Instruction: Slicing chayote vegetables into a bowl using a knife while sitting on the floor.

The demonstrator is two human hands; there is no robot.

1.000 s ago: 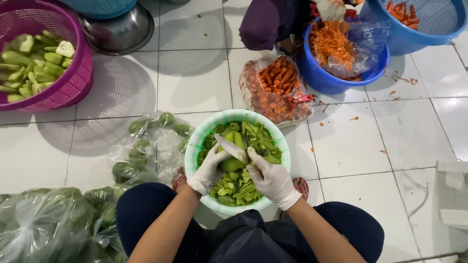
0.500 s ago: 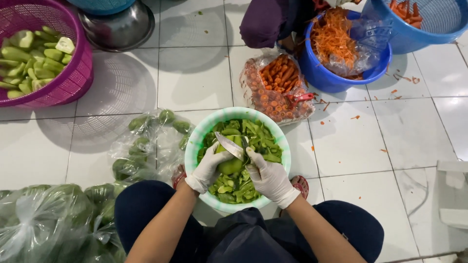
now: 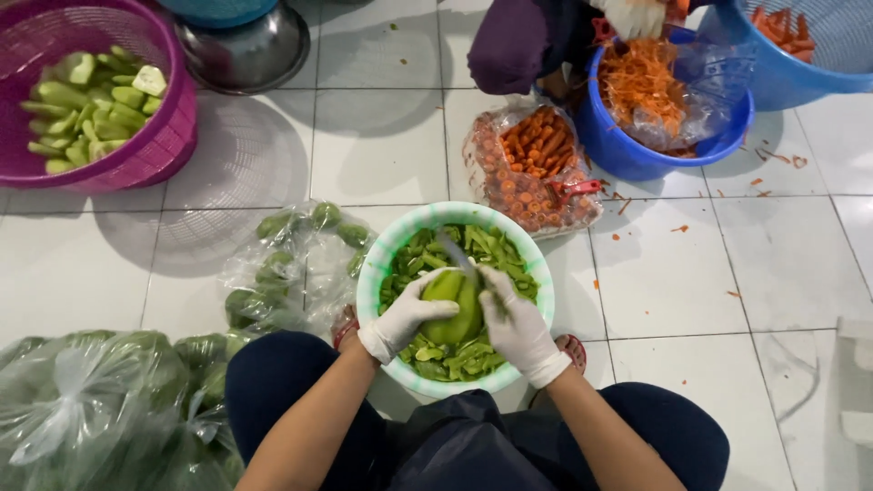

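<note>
Left hand [image 3: 406, 315] in a white glove, cupped under a smooth pale-green fruit [image 3: 452, 306] and gripping it from the left. Right hand [image 3: 519, 325], gloved too, closed around a slim metal peeler blade [image 3: 457, 254] that points up and away over the fruit's top. Fruit held over the middle of a round light-green plastic bowl [image 3: 380, 265] heaped with green peel strips [image 3: 506, 263].

Against a second ago: blade then laid slantwise across the heap with little of the fruit showing; now much more of the fruit exposed between both hands, turned broad side up, hands drawn closer to the body. Reads as one stroke ended and a fresh side brought round for peeling.

Just left of the bowl, a clear plastic bag of whole green fruits [image 3: 289, 264]; further left, a bigger clear bag [image 3: 91, 409]. Far left, a magenta plastic basket [image 3: 168, 136] of peeled pale pieces. Beyond the bowl, a bag of orange carrots [image 3: 535, 164] and a blue plastic tub [image 3: 637, 159] of carrot shavings, another person's gloved hand [image 3: 634, 15] above it. All on a white tiled floor [image 3: 382, 145], orange scraps scattered at right.
</note>
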